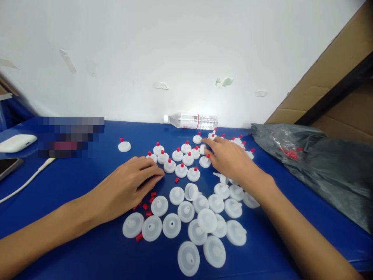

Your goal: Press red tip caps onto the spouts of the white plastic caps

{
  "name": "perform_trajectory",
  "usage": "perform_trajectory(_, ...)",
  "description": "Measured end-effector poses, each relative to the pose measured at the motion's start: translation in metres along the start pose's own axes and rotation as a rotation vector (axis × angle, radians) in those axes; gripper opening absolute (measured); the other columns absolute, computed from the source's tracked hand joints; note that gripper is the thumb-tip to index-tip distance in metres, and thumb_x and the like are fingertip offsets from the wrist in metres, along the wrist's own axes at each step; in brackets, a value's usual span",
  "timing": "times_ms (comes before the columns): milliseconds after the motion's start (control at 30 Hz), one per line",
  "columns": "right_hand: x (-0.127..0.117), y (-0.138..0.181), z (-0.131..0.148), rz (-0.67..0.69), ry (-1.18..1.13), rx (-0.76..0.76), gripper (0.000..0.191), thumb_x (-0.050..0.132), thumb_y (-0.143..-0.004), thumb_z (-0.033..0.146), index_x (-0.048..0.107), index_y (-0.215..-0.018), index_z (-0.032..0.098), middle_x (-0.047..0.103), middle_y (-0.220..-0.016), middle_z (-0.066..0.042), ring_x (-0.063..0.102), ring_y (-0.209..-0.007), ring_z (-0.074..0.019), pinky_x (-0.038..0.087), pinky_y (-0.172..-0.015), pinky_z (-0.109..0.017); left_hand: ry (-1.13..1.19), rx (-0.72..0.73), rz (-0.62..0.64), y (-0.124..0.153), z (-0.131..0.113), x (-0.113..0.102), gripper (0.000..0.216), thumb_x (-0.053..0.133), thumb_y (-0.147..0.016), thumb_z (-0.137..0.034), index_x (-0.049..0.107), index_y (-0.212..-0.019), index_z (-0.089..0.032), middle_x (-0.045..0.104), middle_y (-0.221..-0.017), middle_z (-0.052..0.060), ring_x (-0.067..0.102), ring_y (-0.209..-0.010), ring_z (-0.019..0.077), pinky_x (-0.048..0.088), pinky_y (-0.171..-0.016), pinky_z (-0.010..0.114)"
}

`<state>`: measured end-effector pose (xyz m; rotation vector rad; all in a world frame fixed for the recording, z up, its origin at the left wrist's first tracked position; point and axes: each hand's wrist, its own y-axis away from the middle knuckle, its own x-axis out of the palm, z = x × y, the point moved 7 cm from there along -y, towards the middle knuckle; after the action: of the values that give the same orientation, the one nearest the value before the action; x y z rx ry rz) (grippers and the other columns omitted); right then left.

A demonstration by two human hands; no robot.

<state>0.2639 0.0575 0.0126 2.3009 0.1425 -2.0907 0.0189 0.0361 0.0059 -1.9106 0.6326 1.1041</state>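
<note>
My left hand lies palm down on the blue table, with the fingers half curled and their tips on the cloth. They are just beside the nearest of the red-topped caps. I cannot tell whether anything sits under the curled fingers. The loose red plugs lie scattered close under this palm, by the wrist side.

My right hand reaches across from the right with its fingers stretched out low over the far end of the red-topped caps. The forefinger and thumb meet a small white piece there. I cannot tell whether I have it pinched or am only touching it.

The red-topped caps stand in a loose cluster between my two hands, and more of them are behind my right hand. One red-topped cap sits alone, well apart to the left. The plain white caps lie in a heap nearer to me, some overlapping, and a few are tucked under my right wrist.

A water bottle lies on its side against the wall. A black plastic bag is slumped on the right, below cardboard. At the far left are a phone, a white case and a white cable.
</note>
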Motion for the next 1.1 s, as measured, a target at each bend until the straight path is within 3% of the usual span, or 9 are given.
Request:
perform_trajectory(433, -0.0002, 0.0003, 0.0007, 0.003, -0.007, -0.001, 0.045, 0.040, -0.112, 0.028, 0.056, -0.153, 0.019, 0.070, -0.129, -0.016, 0.070, -0.112, -0.0317, 0.052, -0.079, -0.037, -0.065, 0.066, 0.018, -0.0005, -0.0058, -0.0006, 0.031, 0.043, -0.112, -0.025, 0.074, -0.114, -0.022, 0.076, -0.111, 0.008, 0.072, -0.100, 0.0259, 0.058, -0.084, 0.042)
perform_trajectory(1100, 0.0007, -0.0001, 0.0004, 0.009, 0.003, -0.005, 0.044, 0.038, -0.112, 0.028, 0.057, -0.151, 0.019, 0.069, -0.129, -0.016, 0.071, -0.110, -0.0307, 0.051, -0.077, -0.036, -0.029, 0.028, 0.030, -0.0017, -0.0045, -0.0019, 0.032, 0.044, -0.110, -0.027, 0.076, -0.112, -0.024, 0.077, -0.110, 0.008, 0.072, -0.095, 0.0255, 0.059, -0.084, 0.041)
